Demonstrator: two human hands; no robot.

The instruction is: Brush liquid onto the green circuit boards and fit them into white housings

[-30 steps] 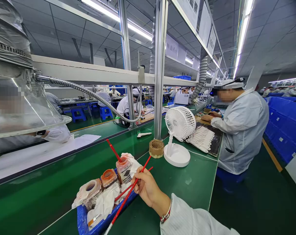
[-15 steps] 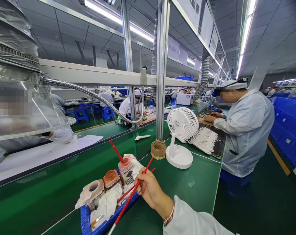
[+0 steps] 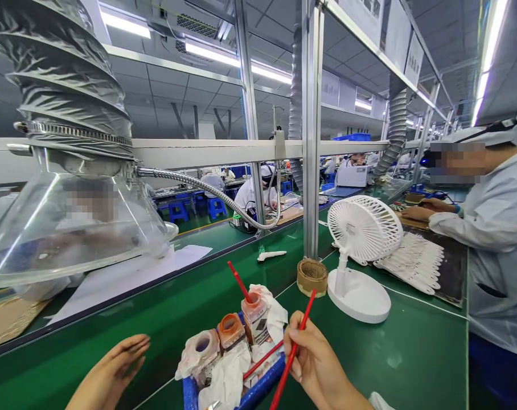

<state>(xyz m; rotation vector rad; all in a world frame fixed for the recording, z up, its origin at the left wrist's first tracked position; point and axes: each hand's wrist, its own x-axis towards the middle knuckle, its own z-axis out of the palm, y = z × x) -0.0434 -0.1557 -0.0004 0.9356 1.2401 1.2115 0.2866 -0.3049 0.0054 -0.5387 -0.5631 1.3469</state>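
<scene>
My right hand (image 3: 312,356) is closed around a red-handled paintbrush (image 3: 295,353), which slants up to the right; its lower end runs out of view. A second red brush (image 3: 262,361) lies across the blue tray (image 3: 258,393), its upper end meeting my right fingertips; whether they grip it I cannot tell. At the lower left, my left hand (image 3: 122,361) hovers with fingers stretched out, holding nothing. Inside the tray are a stained open bottle (image 3: 255,319) with a red stick in it, an orange-rimmed bottle (image 3: 232,331), a paper-wrapped jar (image 3: 201,356) and crumpled tissue (image 3: 226,373).
Behind my right hand stand a brown tape roll (image 3: 312,277) and a white fan (image 3: 358,290). White flat parts (image 3: 412,262) lie on a dark board near a co-worker (image 3: 497,228) at right. A clear fume hood (image 3: 74,228) hangs at left; a metal post (image 3: 311,171) rises mid-bench.
My left hand has come into view at the lower left. The view has turned left, shifting the bench rightward in the picture. My right hand still holds the brush.
</scene>
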